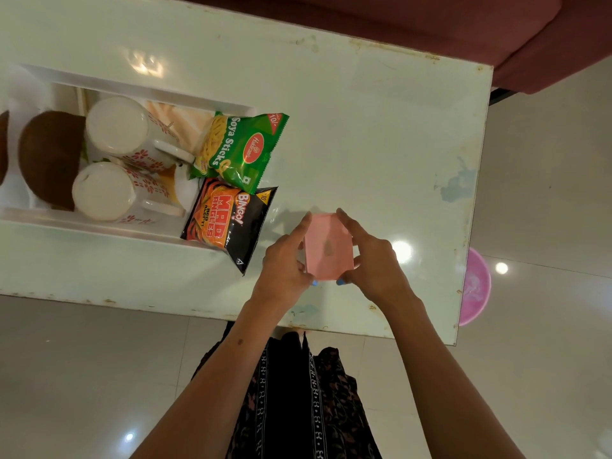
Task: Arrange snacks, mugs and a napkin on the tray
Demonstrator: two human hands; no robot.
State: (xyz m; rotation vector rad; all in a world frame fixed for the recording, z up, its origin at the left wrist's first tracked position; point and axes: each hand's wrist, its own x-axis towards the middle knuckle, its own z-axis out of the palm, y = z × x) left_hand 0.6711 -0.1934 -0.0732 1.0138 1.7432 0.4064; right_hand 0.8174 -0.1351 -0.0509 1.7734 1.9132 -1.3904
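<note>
Both hands are on a folded pink napkin [328,246] at the near edge of the worktop [364,127]: left hand [284,260] and right hand [371,256] pinch its sides, forefingers stretched along the edges, forearms angled in from below. Can't really tell if it's lifted or lying flat. Tray [132,91] sits well left with two floral mugs [122,130] upside down; green Soya Sticks packet [241,150] and black Bingo packet [231,220] hang over its right end.
</note>
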